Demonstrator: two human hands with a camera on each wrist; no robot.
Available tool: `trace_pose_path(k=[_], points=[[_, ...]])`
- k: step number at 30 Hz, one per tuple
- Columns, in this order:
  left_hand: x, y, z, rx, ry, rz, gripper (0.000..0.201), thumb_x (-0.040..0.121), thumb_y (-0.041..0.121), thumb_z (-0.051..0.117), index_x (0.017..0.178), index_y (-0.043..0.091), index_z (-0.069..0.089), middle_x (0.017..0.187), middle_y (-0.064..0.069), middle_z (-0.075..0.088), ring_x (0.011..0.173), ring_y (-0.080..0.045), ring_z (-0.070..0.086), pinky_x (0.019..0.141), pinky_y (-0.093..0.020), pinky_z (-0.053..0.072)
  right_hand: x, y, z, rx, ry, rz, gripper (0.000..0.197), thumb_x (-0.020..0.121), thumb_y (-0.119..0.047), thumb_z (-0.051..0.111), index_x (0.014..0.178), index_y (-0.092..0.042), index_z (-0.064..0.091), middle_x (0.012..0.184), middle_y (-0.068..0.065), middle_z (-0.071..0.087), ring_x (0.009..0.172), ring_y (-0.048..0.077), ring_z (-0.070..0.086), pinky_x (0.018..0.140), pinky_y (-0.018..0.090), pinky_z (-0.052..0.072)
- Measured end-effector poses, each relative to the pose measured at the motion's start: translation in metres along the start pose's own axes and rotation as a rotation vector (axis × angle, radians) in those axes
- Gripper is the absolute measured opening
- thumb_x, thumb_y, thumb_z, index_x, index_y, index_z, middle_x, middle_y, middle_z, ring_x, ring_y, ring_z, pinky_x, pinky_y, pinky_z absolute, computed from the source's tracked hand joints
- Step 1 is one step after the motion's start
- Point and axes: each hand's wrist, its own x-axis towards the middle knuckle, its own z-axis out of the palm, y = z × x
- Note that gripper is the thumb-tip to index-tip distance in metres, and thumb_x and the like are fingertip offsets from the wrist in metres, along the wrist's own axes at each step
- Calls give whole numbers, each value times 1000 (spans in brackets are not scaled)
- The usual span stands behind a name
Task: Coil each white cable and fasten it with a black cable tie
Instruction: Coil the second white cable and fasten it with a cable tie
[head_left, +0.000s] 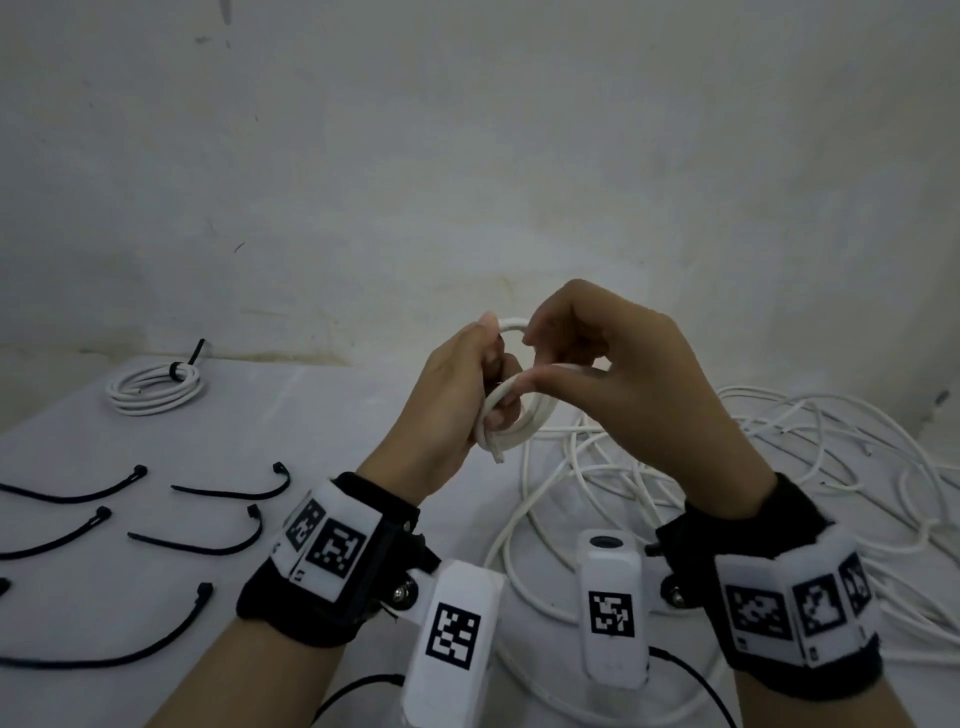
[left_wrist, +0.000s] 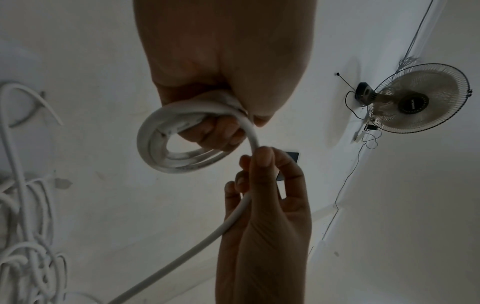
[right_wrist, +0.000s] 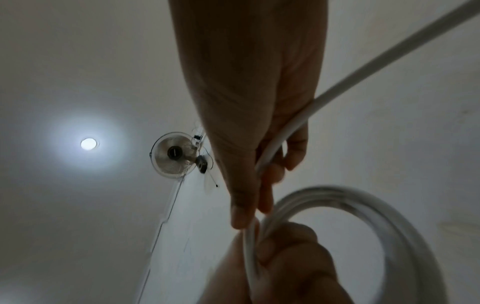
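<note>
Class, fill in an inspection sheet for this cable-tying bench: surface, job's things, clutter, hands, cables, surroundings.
Surface: pale table.
Job's things: tied coil at far left; loose black ties at near left; part-wound coil held above the table.
Clutter: nothing seen.
Hands: left hand grips the part-wound coil; right hand pinches its free strand.
Cables: loose white cables tangled at right.
Surroundings: scuffed wall; wall fan; ceiling light.

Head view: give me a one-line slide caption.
Left hand grips a half-wound coil while right hand feeds cable; loose ties wait beside one tied coil.
</note>
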Motion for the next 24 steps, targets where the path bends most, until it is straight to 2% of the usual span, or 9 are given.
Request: trace_pose_path(k=[2,7,9,11,13,15,18,22,24], points=[[0,-1,1,-58,-17,-38,38,103,32,26,70,15,30,50,-2,33,39,-12,26,41,-20,26,-1,1,-9,47,-45,37,22,77,-8,77,89,-16,60,73,-3,67,73,15,65,69,29,53],[0,-2,6,-193,-103,-105,37,102,36,28,76,11,38,45,3,28,36,-6,20,35,-14,22,0,7,-10,-50,116,-18,11,78,-13,76,78,-12,65,71,-9,64,66,5,56,60,10,39],[-2,1,7,-244,-135,-123,43,94,49,32,71,12,37,44,5,24,35,-4,17,34,-13,19,1,11,0,-63,214,-45,12,79,-15,76,78,-10,65,71,-8,63,66,6,56,60,14,41],[-3,5,6,-226,-141,-122,48,76,62,37,65,16,30,45,7,21,35,-3,15,34,-13,15,3,15,10,-95,303,-67,15,79,-18,76,79,-10,63,76,-4,59,73,10,57,64,24,47],[-5,8,5,-184,-145,-104,46,67,63,41,62,18,32,47,8,19,36,-2,15,36,-14,13,4,18,17,-91,362,-60,17,79,-20,76,79,-11,62,81,-3,54,78,14,57,68,31,51],[-6,9,4,-152,-145,-72,37,71,54,46,53,22,44,49,9,19,37,-2,17,36,-14,15,5,18,20,-39,395,-59,17,80,-21,75,79,-11,61,81,-1,56,75,16,59,65,34,52],[-6,12,1,-148,-118,-40,35,77,43,49,48,24,49,48,10,21,37,-2,17,36,-14,17,4,18,21,56,348,-42,10,85,-18,70,88,-16,60,84,4,63,75,19,68,63,28,54],[-1,16,-11,-229,-39,-18,37,79,46,44,62,19,25,46,10,20,35,-2,17,38,-16,15,3,26,21,15,184,36,23,87,-8,67,108,-16,63,88,-5,65,76,9,65,68,14,50],[1,16,-16,-183,-17,-9,38,79,49,44,65,19,25,48,9,20,36,-3,18,39,-17,16,4,29,26,-93,175,20,27,87,-7,64,113,-15,63,85,-6,63,70,7,58,66,7,43]])
